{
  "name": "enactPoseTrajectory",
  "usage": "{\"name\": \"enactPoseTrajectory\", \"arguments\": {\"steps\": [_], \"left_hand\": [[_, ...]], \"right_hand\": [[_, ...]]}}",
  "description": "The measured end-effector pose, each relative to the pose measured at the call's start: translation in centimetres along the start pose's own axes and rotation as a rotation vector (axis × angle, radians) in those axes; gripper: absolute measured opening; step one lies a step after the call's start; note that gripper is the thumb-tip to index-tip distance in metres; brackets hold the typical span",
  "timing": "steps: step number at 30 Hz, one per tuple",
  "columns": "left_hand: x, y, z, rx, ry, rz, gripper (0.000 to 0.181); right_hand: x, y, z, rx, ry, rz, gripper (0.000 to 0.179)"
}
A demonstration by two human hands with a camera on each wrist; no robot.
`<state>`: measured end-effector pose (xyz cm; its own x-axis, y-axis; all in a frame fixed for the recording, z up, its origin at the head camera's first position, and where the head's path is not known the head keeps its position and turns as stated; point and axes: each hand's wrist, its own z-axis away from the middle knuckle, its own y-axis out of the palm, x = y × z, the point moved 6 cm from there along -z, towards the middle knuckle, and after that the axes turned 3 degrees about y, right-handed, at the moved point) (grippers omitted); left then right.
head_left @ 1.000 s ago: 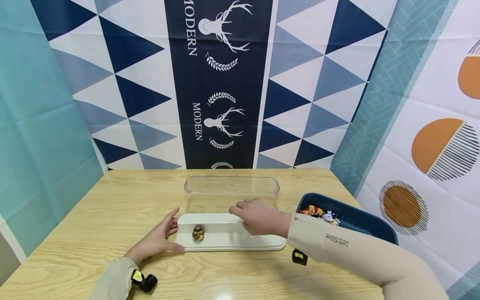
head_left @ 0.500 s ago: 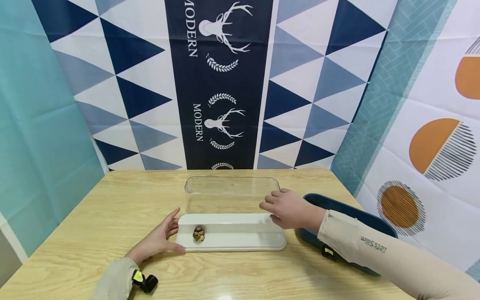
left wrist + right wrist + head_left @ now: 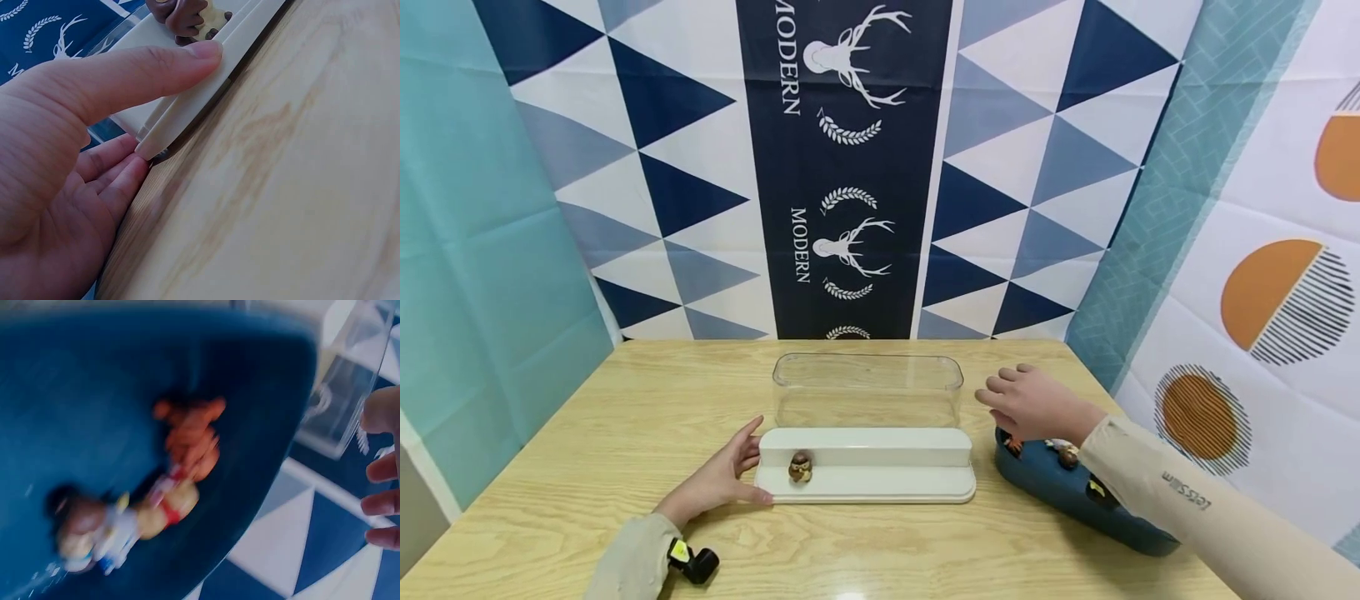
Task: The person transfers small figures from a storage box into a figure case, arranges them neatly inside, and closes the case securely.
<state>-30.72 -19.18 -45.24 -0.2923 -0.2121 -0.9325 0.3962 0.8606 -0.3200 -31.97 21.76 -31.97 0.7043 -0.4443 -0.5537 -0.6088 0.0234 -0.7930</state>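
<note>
My left hand (image 3: 718, 477) grips the left end of a long white stepped display base (image 3: 887, 490). The left wrist view shows the thumb (image 3: 181, 65) lying over its front edge and the fingertips against its corner. A small brown owl figurine (image 3: 801, 468) stands on the lower step near that end. With loosely bent fingers and nothing held, my right hand (image 3: 1033, 404) is above the near-left end of a dark blue tub (image 3: 1052, 496). Inside the tub, the blurred right wrist view shows an orange figurine (image 3: 194, 440), a yellowish one with red (image 3: 172, 515) and a brown-and-white one (image 3: 112, 534).
A clear plastic cover (image 3: 865, 404) stands right behind the white base. Both rest on a light wooden table (image 3: 820, 550), with the tub at its right side. Patterned cloth (image 3: 850, 167) hangs behind the table, and more cloth hangs at both sides.
My right hand has moved right, from over the white base to over the blue tub. The left hand keeps its place on the base, and the owl figurine stays put.
</note>
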Motion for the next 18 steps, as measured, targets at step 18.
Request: {"name": "enactPoseTrajectory", "arguments": {"steps": [18], "left_hand": [[0.0,0.2,0.2,-0.009,-0.019,0.006,0.128]], "right_hand": [[-2.3,4.3,7.5,-0.049,-0.151,-0.073,0.021]]}}
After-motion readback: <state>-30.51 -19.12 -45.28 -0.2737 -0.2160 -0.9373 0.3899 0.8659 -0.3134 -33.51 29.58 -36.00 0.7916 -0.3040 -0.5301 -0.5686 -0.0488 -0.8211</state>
